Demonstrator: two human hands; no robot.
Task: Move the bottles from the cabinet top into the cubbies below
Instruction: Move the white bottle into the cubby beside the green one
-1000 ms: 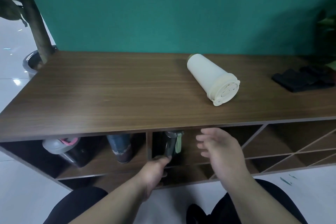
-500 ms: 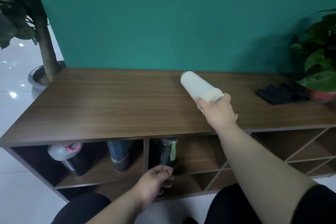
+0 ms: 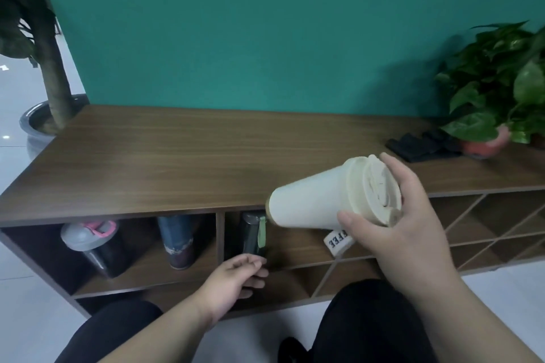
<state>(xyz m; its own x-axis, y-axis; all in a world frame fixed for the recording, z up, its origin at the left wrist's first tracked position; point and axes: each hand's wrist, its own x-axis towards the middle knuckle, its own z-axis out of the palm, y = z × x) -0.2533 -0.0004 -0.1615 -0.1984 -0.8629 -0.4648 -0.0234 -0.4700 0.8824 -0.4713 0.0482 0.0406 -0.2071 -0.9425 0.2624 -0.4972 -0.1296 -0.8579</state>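
Head view shows the right hand [image 3: 413,233] wrapped around the lid end of a cream plastic tumbler-style bottle [image 3: 318,206], held tilted in the air just in front of the brown wooden counter [image 3: 177,162] edge, while the left hand [image 3: 233,280] hangs loosely open and empty by the cubbies. Three bottles already stand below: a grey-lidded shaker bottle [image 3: 88,242], a blue patterned bottle [image 3: 178,239] and a dark bottle with a green strap [image 3: 253,233]. No other bottle shows on top, so this one looks like the last.

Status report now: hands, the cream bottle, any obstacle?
Right hand grips cream bottle, tilted, off cabinet top. Left hand empty, low. Dark bottle occupies middle cubby.
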